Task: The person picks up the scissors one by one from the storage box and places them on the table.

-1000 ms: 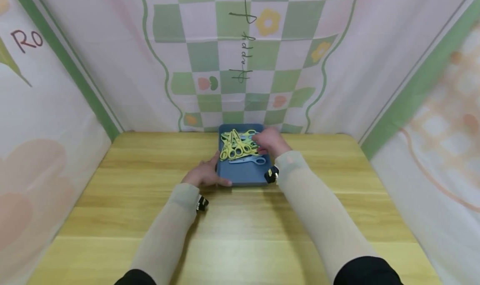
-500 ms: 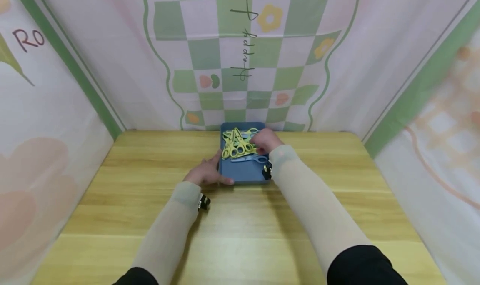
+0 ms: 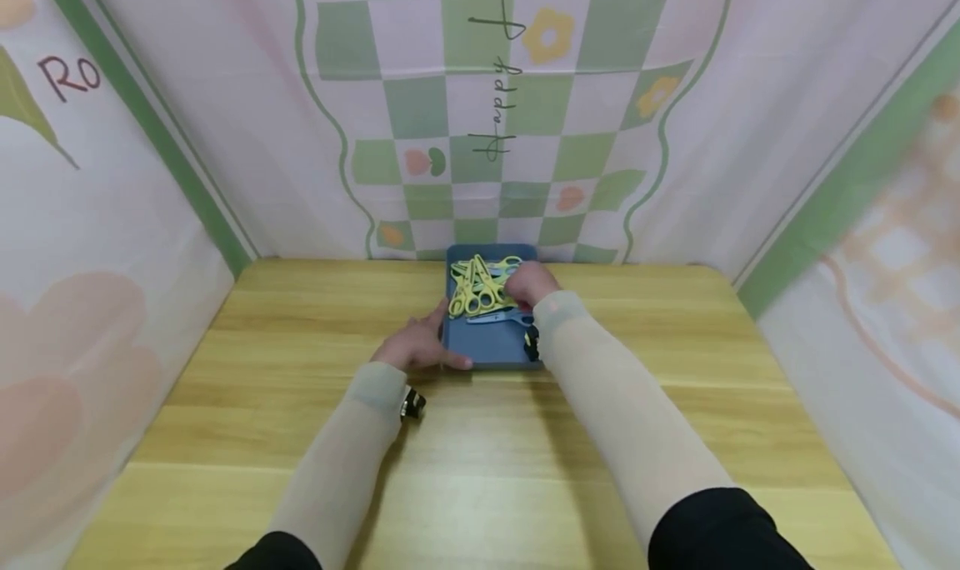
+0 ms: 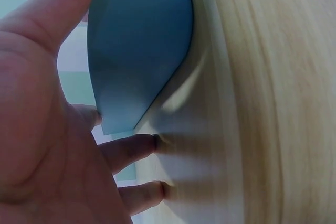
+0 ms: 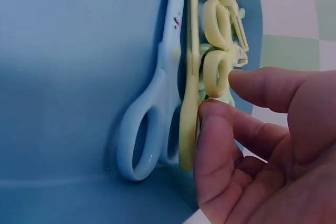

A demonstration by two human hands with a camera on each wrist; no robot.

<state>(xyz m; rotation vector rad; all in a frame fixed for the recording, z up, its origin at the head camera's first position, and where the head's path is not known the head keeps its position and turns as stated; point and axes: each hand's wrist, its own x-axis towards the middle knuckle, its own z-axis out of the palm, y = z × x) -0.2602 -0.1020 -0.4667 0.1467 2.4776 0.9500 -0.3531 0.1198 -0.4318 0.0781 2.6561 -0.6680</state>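
A blue tray point(image 3: 491, 350) at the table's back edge holds a pile of yellow scissors point(image 3: 467, 291), with some green among them. Blue scissors point(image 5: 170, 59) lie in front of the pile. My left hand point(image 3: 416, 343) braces the tray's near left corner, thumb along the front wall and fingers fairly straight and spread by the left side. My right hand point(image 5: 273, 140) reaches into the right of the pile, its thumb and index finger closing at a yellow scissors handle point(image 5: 210, 77). In the head view the right hand hides its own fingertips and part of the pile.
The wooden table point(image 3: 480, 453) extends in front of the tray and to both sides. Behind the tray hangs a checked green and white cloth point(image 3: 472, 195). Patterned cloths flank the table. A small black device point(image 3: 414, 403) sits at the left wrist.
My right hand has shifted slightly left and deeper into the pile. My left hand stays against the tray corner. The head view has drifted a little; the scissors look unmoved.
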